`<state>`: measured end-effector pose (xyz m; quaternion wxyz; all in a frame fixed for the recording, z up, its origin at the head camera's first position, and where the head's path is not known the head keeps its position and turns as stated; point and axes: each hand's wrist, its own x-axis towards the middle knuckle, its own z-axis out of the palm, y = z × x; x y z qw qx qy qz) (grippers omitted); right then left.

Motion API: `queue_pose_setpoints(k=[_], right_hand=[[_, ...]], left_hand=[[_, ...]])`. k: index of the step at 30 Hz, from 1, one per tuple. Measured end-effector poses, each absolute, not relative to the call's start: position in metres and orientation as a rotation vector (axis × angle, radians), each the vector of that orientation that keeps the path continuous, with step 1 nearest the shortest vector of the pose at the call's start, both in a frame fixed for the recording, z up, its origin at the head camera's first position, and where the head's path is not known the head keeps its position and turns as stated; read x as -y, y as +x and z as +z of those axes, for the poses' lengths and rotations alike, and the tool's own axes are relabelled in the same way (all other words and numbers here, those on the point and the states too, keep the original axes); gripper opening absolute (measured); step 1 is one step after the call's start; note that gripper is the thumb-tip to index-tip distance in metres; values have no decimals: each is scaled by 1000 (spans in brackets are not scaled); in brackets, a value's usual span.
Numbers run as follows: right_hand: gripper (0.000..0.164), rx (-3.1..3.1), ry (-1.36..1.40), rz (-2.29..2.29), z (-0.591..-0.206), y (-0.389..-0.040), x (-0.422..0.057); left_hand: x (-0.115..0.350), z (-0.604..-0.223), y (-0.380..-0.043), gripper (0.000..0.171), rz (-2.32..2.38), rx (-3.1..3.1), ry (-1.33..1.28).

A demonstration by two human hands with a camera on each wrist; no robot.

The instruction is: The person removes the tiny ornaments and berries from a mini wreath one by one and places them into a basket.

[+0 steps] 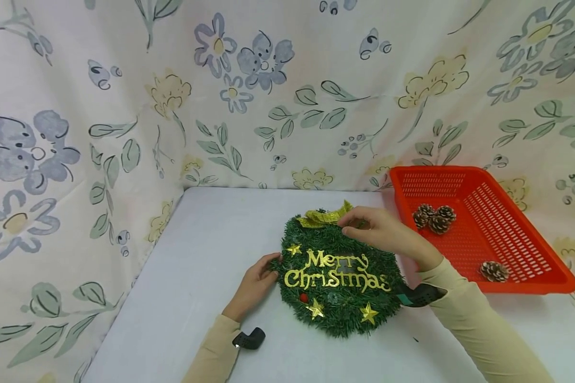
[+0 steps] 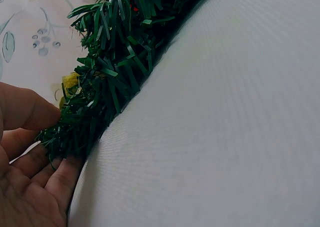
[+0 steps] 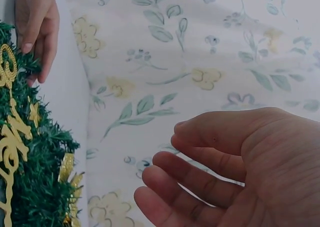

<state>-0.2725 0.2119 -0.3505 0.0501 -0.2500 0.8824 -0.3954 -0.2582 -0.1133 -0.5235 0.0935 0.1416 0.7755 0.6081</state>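
A green tinsel Christmas wreath (image 1: pixel 340 316) lies on the white table, with gold "Merry Christmas" lettering (image 1: pixel 337 271), gold stars (image 1: pixel 315 308), a small red ball (image 1: pixel 304 298) and a gold ribbon bow (image 1: pixel 323 217) at its far edge. At its left rim my left hand (image 1: pixel 256 279) grips the wreath. The left wrist view has the thumb over the tinsel (image 2: pixel 107 62) and the fingers beneath. Above the wreath's far right part, close to the bow, hovers my right hand (image 1: pixel 380 230). Its fingers (image 3: pixel 182 174) are loosely bent and nothing shows between them.
To the right stands a red plastic basket (image 1: pixel 532 229) holding several pine cones (image 1: pixel 440 224), one lying apart (image 1: pixel 494 271) near its front wall. A floral cloth (image 1: pixel 287 96) hangs behind the table. Both wrists carry black cameras (image 1: pixel 250 339). A tiny dark scrap (image 1: pixel 415 339) lies in front.
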Motion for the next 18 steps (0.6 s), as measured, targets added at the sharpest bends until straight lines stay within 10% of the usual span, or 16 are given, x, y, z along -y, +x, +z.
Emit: queue_pose_setpoints(k=[18], right_hand=[[20,-2580,-749,-1234,-371,-273,-190]], left_hand=[[113,-523,-258,50,1809,-2301,410]])
